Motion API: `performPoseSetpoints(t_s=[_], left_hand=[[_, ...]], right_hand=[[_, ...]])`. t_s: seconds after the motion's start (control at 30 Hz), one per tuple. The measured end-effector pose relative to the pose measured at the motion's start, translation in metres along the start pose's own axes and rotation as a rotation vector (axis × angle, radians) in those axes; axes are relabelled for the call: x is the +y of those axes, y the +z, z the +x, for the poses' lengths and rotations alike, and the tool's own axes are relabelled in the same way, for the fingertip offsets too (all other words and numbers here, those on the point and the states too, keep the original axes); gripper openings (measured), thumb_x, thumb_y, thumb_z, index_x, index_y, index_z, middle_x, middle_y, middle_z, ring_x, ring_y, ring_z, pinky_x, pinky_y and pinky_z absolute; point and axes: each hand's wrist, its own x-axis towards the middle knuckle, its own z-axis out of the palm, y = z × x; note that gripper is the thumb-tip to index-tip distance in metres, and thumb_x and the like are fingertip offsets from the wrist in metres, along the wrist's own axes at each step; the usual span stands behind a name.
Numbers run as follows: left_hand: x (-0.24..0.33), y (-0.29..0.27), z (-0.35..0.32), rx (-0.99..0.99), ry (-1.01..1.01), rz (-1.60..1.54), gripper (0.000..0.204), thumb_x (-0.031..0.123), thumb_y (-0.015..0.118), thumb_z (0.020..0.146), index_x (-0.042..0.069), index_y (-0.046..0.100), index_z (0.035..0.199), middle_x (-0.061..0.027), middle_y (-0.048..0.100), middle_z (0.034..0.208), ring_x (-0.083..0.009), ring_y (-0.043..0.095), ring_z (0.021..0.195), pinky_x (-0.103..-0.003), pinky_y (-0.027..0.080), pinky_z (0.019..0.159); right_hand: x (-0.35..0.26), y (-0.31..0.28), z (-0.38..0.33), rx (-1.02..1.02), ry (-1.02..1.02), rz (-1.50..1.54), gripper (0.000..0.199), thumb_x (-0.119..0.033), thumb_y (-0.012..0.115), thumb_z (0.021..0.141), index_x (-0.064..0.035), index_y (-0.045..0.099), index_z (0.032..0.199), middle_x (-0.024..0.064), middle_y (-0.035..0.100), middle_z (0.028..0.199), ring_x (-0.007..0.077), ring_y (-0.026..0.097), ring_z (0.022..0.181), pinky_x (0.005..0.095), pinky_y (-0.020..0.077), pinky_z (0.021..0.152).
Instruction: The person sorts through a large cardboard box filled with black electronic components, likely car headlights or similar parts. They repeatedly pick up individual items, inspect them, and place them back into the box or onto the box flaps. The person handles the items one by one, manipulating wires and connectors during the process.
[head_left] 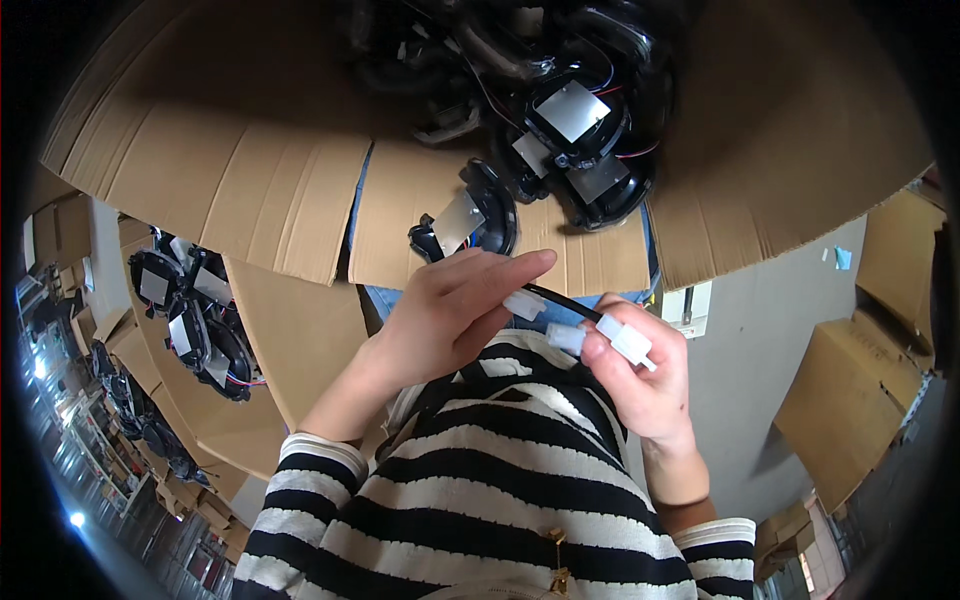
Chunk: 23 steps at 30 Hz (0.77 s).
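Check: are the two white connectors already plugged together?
No: the left hand pinches one white connector, and the right hand's connector sits apart from it.

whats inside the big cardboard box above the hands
Inside the cardboard box lies a pile of black fan units with silver plates and red and black wires. What lies beneath the pile is covered.

— What is seen along the top?
— An open cardboard box (250, 170) is seen, filled with black fan assemblies (580, 120) fitted with silvery plates and red and black wires.
— And to the left?
— More such fans (195, 325) are stacked in another carton (262, 400). Closed cartons (850, 400) are set on the grey floor (760, 330) at the right.
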Motion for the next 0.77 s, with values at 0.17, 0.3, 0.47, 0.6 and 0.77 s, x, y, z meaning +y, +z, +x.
performPoseSetpoints(t_s=[0.17,0.3,0.47,0.6,0.77], left_hand=[[-0.004,0.005,0.000,0.079,0.124,0.098,0.052,-0.010,0.054,0.057,0.001,0.053,0.108,-0.0095,0.057,0.079,-0.0224,0.053,0.062,-0.029,0.043,0.055],[-0.006,0.006,-0.001,0.088,0.142,0.162,0.056,-0.010,0.057,0.057,0.005,0.052,0.110,-0.0090,0.059,0.085,-0.0211,0.050,0.057,-0.029,0.041,0.049],[-0.011,0.010,0.007,0.071,0.171,0.190,0.049,-0.012,0.052,0.057,-0.001,0.054,0.105,-0.0100,0.055,0.072,-0.0210,0.051,0.055,-0.028,0.041,0.050],[-0.017,0.013,0.004,0.037,0.028,0.074,0.048,-0.012,0.052,0.061,0.003,0.054,0.107,-0.0100,0.059,0.077,-0.0211,0.055,0.059,-0.027,0.044,0.052],[-0.012,0.000,-0.006,-0.086,-0.419,-0.217,0.037,-0.005,0.050,0.073,0.007,0.054,0.108,-0.0114,0.062,0.091,-0.0189,0.061,0.081,-0.024,0.048,0.070]], right_hand=[[0.003,0.006,0.003,0.056,0.046,-0.084,0.007,-0.003,0.057,0.073,0.0008,0.051,0.072,0.0071,0.048,0.062,0.0152,0.046,0.054,0.0250,0.0340,0.049],[0.000,0.004,0.006,0.077,-0.070,-0.363,0.008,-0.003,0.058,0.070,0.0007,0.050,0.072,0.0116,0.049,0.063,0.0243,0.049,0.056,0.0292,0.0372,0.051],[0.006,0.009,0.015,0.140,-0.118,-0.380,0.009,-0.004,0.058,0.070,0.0007,0.051,0.072,0.0139,0.050,0.065,0.0305,0.050,0.059,0.0329,0.0402,0.055],[0.011,0.000,0.015,0.128,-0.018,-0.228,0.006,-0.004,0.056,0.070,0.0003,0.051,0.070,0.0082,0.050,0.061,0.0193,0.047,0.053,0.0269,0.0358,0.049],[0.006,-0.030,-0.004,0.106,-0.008,-0.117,0.006,-0.005,0.053,0.072,-0.0022,0.054,0.067,-0.0004,0.047,0.057,0.0073,0.039,0.050,0.0204,0.0290,0.046]])
